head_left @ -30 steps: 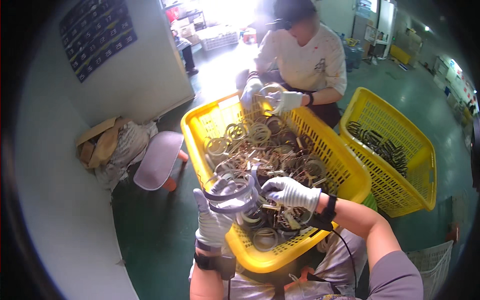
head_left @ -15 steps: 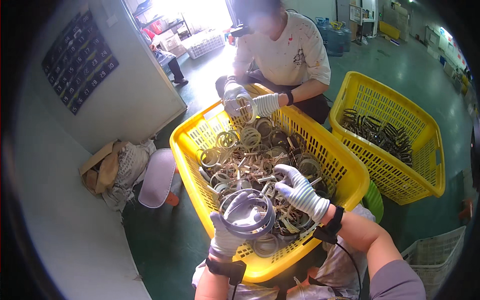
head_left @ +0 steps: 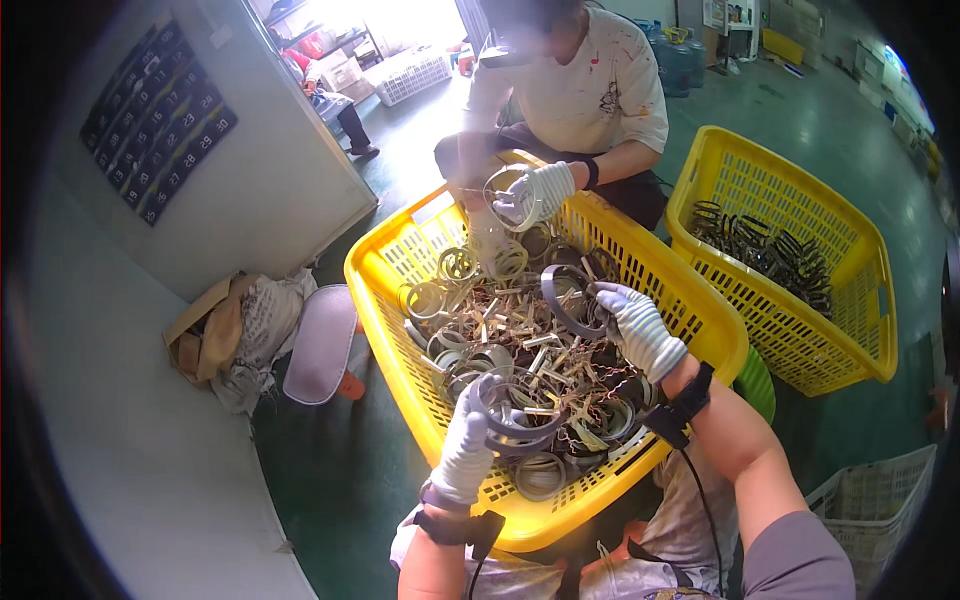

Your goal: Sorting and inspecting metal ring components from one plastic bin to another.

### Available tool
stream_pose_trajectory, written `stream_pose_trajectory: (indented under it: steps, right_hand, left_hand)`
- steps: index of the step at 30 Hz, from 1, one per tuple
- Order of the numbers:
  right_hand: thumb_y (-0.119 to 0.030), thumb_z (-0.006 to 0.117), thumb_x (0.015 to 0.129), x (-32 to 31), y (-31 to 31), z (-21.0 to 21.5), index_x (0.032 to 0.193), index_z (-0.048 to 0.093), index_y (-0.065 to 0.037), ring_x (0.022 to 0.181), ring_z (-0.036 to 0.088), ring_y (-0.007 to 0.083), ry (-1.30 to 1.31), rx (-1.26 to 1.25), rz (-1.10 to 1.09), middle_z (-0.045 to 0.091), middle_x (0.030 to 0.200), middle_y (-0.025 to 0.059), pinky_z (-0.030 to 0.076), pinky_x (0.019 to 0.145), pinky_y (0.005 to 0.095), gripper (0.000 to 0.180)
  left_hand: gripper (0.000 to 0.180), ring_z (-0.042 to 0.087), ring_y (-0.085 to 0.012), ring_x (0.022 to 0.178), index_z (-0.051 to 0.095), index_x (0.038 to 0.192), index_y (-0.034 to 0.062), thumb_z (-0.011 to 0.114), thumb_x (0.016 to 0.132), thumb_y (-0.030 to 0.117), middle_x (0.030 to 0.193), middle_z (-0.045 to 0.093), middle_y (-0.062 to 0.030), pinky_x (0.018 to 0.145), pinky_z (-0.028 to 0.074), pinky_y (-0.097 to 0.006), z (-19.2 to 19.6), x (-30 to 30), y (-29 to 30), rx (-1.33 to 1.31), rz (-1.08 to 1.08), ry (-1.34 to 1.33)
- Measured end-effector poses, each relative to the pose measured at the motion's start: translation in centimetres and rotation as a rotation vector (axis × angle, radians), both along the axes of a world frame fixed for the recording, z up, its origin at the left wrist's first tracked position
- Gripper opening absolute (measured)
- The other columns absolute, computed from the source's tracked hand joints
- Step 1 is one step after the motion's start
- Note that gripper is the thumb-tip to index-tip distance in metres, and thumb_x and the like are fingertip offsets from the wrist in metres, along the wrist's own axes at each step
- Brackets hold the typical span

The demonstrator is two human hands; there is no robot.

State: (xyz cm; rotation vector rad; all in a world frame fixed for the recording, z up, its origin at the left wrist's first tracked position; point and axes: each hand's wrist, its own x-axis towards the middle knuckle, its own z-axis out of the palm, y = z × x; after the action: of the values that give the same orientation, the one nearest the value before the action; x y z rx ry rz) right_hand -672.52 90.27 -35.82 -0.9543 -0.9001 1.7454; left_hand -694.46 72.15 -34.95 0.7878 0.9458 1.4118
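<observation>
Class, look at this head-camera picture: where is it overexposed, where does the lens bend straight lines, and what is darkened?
In the head view, the doorway at the top is blown out white; the yellow basket rim and the wall edge bow outward from fisheye distortion; the corners are black vignette; the left hand and right hand in knit gloves look sharp.

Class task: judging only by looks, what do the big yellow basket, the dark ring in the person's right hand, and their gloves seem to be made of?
Yellow basket: likely moulded plastic, with glossy, uniform colour and lattice walls.
Dark ring, held by the right hand: thin grey band, probably metal or stiff plastic; unclear.
Gloves, as on the left hand: knitted fabric, white with a ribbed texture.
</observation>
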Motion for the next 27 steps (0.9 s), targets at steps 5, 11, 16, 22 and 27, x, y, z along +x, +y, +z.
stream_pose_trajectory:
  steps: [5,11,16,22,27]
  right_hand:
    - [-0.018,0.057,0.092,-1.4,-5.1,1.1,0.114,0.063,-0.001,0.067,0.055,0.0056,-0.102,0.2,0.333,0.067,0.081,0.0007,0.046,0.061,0.0201,0.028]
    - [-0.015,0.053,0.092,-2.5,-4.8,-1.0,0.119,0.062,-0.001,0.082,0.059,0.0109,-0.345,0.34,0.451,0.07,0.092,0.0029,0.048,0.078,0.0269,0.031]
    - [-0.015,0.054,0.091,-2.6,-5.1,-0.2,0.119,0.062,-0.002,0.086,0.061,0.0127,-0.46,0.31,0.482,0.07,0.097,0.0075,0.048,0.081,0.0273,0.032]
    - [-0.016,0.055,0.092,-2.8,-5.2,-1.7,0.118,0.062,-0.002,0.081,0.059,0.0106,-0.478,0.429,0.415,0.069,0.093,0.0034,0.049,0.075,0.0264,0.03]
    - [-0.016,0.053,0.091,-2.7,-5.5,-0.8,0.119,0.062,-0.002,0.082,0.062,0.0136,-0.548,0.394,0.455,0.07,0.094,0.0062,0.05,0.077,0.0283,0.032]
  left_hand:
    - [0.093,0.048,-0.0176,0.114,0.037,0.137,0.0072,0.081,0.068,0.053,0.128,0.048,-0.0063,0.096,0.043,-0.032,-1.2,-0.3,-0.2,-0.063,0.034,0.111]
    - [0.095,0.046,-0.018,0.119,0.036,0.138,0.0071,0.084,0.067,0.047,0.13,0.047,-0.0065,0.102,0.038,-0.034,-0.9,0.1,-0.3,-0.07,0.055,0.122]
    - [0.097,0.045,-0.0186,0.121,0.034,0.138,0.0067,0.086,0.065,0.044,0.132,0.046,-0.0068,0.103,0.037,-0.035,-1.2,0.0,-0.4,-0.057,0.053,0.1]
    - [0.096,0.045,-0.0193,0.121,0.034,0.138,0.0087,0.086,0.065,0.042,0.133,0.044,-0.0069,0.103,0.038,-0.036,-0.9,0.5,-0.2,-0.069,0.059,0.114]
    - [0.096,0.047,-0.0199,0.119,0.033,0.138,0.0094,0.086,0.065,0.042,0.131,0.045,-0.0073,0.101,0.04,-0.036,-1.2,0.3,-0.3,-0.074,0.081,0.146]
